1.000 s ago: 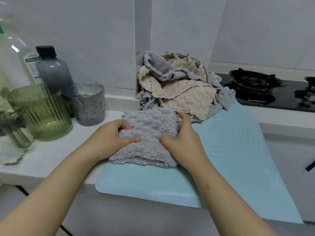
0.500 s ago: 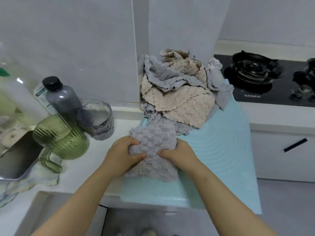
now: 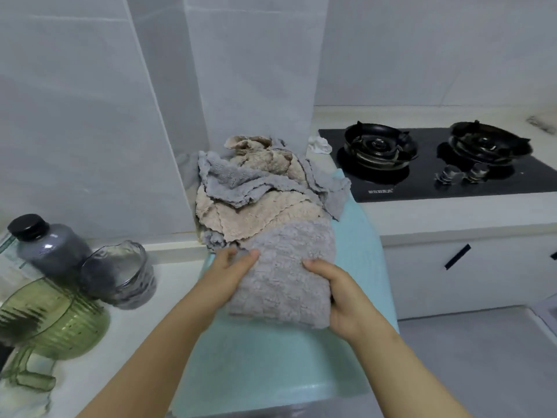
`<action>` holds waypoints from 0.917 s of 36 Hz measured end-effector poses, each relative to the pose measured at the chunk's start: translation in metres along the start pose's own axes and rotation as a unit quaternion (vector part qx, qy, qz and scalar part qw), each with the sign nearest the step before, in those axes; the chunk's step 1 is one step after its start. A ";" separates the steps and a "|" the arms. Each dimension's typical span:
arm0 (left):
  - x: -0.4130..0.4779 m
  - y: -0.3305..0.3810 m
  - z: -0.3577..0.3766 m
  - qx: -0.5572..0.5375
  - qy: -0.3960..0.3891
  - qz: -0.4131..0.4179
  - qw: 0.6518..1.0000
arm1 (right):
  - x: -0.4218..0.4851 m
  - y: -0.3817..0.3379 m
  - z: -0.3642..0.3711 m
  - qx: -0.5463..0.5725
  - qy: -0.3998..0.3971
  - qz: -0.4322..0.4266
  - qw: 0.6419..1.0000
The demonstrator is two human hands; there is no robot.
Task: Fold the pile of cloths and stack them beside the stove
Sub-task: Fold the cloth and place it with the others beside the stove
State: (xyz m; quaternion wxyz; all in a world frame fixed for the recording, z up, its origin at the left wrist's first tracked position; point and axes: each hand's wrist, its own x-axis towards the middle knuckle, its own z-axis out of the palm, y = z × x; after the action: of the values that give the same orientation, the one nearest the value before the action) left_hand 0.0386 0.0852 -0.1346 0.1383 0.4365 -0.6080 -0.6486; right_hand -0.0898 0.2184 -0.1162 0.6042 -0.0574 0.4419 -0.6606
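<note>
A folded grey cloth (image 3: 286,273) lies on the light blue mat (image 3: 265,363), its far edge against the pile. My left hand (image 3: 229,273) holds its left side, thumb on top and fingers underneath. My right hand (image 3: 337,294) grips its right edge with the thumb on top. Behind it sits the loose pile of grey and beige cloths (image 3: 259,194) in the wall corner. The black gas stove (image 3: 437,161) is to the right of the pile.
At left on the white counter (image 3: 168,285) stand a dark grey bottle (image 3: 45,251), a smoky glass cup (image 3: 120,276) and a green ribbed jug (image 3: 51,327). A small white crumpled thing (image 3: 320,145) lies by the stove's corner. White cabinet fronts (image 3: 470,267) are below the stove.
The bunched grey cloth has been flattened into a neat folded rectangle and shifted right toward the pile. Both hands moved from its middle to its sides. The camera has tilted and shifted right.
</note>
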 end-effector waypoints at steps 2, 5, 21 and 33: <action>0.005 0.013 0.016 -0.081 -0.068 -0.038 0.994 | -0.006 -0.017 -0.013 0.002 0.010 -0.014 1.000; 0.014 0.032 0.051 -0.098 -0.090 -0.017 0.991 | -0.010 -0.042 -0.039 -0.023 0.042 -0.051 0.998; 0.071 0.118 0.348 -0.009 -0.139 0.062 0.988 | -0.068 -0.222 -0.268 -0.168 0.200 -0.140 0.955; 0.128 0.164 0.544 -0.007 -0.163 0.069 0.984 | -0.099 -0.347 -0.420 -0.138 0.274 -0.159 0.938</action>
State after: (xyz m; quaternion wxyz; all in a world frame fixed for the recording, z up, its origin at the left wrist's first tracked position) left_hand -0.4927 0.3211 -0.1019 0.0850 0.2812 -0.6468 -0.7038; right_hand -0.5790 0.4770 -0.0977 0.3330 -0.0265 0.6623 -0.6706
